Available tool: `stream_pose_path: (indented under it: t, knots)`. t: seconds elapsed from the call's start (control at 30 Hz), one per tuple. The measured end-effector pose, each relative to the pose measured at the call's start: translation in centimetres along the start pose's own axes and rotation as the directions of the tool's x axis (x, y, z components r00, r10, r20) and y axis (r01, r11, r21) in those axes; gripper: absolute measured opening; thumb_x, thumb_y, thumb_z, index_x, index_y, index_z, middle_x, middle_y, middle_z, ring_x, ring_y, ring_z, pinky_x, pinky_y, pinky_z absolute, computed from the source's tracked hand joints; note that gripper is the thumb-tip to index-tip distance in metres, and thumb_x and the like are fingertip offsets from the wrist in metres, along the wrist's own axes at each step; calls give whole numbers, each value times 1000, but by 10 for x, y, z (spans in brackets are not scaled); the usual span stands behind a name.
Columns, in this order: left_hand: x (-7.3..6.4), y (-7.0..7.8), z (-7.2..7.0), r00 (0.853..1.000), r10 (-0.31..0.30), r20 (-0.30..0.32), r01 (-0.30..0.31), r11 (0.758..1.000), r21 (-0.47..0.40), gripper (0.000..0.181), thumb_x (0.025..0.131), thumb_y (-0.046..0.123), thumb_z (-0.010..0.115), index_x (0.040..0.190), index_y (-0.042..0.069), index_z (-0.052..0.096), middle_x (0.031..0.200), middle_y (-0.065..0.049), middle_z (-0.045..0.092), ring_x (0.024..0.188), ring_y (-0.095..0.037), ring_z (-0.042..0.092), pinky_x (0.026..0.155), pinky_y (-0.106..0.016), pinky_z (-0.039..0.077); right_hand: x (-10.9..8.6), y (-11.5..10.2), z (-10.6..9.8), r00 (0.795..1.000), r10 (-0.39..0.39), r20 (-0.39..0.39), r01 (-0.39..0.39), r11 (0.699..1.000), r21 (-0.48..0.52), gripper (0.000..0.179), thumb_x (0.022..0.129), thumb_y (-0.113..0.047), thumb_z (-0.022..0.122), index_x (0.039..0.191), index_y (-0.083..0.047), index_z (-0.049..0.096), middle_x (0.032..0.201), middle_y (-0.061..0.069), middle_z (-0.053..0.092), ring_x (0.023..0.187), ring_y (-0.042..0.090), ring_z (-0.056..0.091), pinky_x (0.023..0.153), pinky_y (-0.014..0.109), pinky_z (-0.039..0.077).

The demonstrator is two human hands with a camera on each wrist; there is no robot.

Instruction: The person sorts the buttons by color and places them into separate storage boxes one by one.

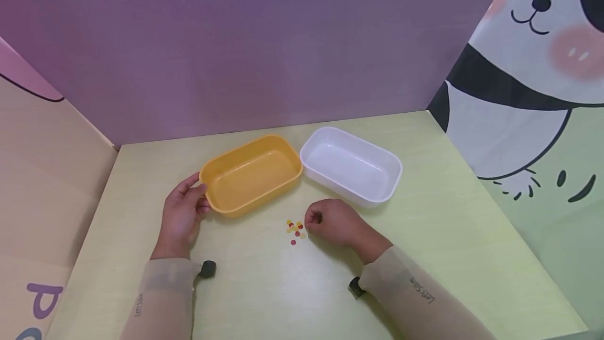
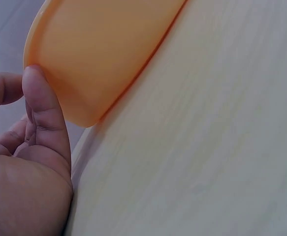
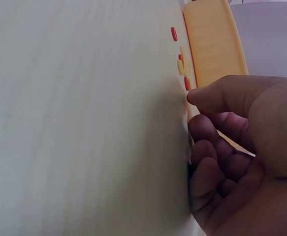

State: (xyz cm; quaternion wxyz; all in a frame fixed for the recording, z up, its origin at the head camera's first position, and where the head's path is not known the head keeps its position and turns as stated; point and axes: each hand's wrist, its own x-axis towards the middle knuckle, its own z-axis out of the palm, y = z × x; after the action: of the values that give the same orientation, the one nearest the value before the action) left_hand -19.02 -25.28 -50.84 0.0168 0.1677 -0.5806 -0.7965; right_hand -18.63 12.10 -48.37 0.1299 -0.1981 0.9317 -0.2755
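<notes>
My left hand [image 1: 181, 216] holds the left end of a yellow tray [image 1: 252, 204], thumb on its rim and other fingers round the outside. In the left wrist view the thumb [image 2: 46, 110] lies against the tray wall [image 2: 104, 54]. Several small red and yellow discs [image 1: 293, 228] lie loosely grouped in front of the trays. Just right of them is my right hand [image 1: 336, 222], low over the table with fingers curled. Its thumb [image 3: 217, 96] comes down beside the discs [image 3: 182, 68] in the right wrist view. Whether a disc is between the fingertips is hidden.
A white tray [image 1: 351, 193] stands right of the yellow one, their near corners almost touching. Both rest on a pale wood-grain table [image 1: 255, 287]. A purple panel [image 1: 255, 56] rises behind the table, and printed panels [image 1: 524, 140] flank it.
</notes>
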Motion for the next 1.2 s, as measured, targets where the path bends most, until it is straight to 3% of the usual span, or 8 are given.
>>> stream_pose_path:
  t: [0.37,0.57,0.7,0.83,1.03,1.2]
  knots:
    - [2,0,-3,1000,-7,20,7,999,-33,45,112,17,72,156,13,63,97,-1,71,72,-11,67,64,-18,61,-7,1,-9,1000,1,9,-1,999,48,15,100,-16,82,91,-27,77,86,-14,72,84,10,61,81,28,55]
    - [3,1,-3,1000,-13,23,14,999,-30,45,113,15,70,157,13,63,97,-1,72,71,-11,67,64,-19,62,-9,-2,-21,1000,-11,3,10,994,112,12,100,-16,82,95,-26,78,86,-12,73,81,12,63,72,27,56]
    - [2,1,-2,1000,-15,19,15,999,-29,44,112,15,71,155,13,64,96,0,71,71,-11,67,65,-19,62,-12,-11,-37,998,-27,-47,33,991,131,6,100,-17,80,98,-23,81,86,-12,74,82,11,66,72,27,57]
    - [2,2,-1,1000,-13,20,14,999,-34,43,112,15,71,155,12,64,95,0,72,71,-11,67,65,-19,61,-12,-19,-58,996,5,-83,9,986,167,4,102,-21,79,101,-20,83,89,-10,76,83,14,67,75,31,57]
    - [1,2,-1,1000,-9,19,10,1000,-22,43,113,16,71,155,13,64,98,-2,73,72,-11,67,66,-20,62,-4,-15,-91,995,75,-63,-60,976,210,7,104,-22,76,101,-21,82,92,-4,77,79,17,68,74,32,56]
    - [0,2,-1,1000,-14,20,14,1000,-21,44,113,16,71,156,13,63,99,-2,72,72,-11,67,66,-19,62,6,-9,-112,993,112,-29,-103,971,216,15,105,-22,72,109,-13,83,103,5,81,83,20,74,82,33,62]
